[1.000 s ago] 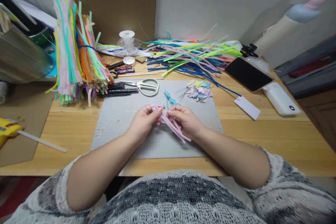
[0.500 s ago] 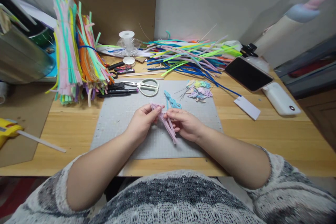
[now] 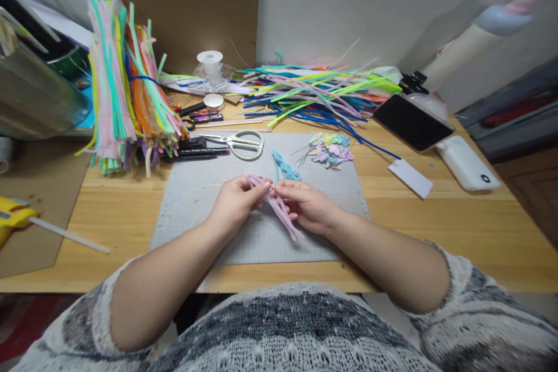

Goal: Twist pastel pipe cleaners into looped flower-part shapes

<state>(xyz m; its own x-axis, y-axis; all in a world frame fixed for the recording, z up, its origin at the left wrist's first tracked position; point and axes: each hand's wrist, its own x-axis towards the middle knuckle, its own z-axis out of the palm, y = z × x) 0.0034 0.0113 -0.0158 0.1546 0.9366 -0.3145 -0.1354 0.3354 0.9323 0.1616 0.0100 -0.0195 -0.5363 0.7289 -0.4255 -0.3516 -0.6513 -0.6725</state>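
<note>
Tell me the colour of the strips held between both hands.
The strips are pale pink with a lilac tint, best seen in the head view.

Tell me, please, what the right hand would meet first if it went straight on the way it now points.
Probably the left hand: it faces the right hand closely, gripping the pink stems, though how the two line up in depth is unclear.
</note>
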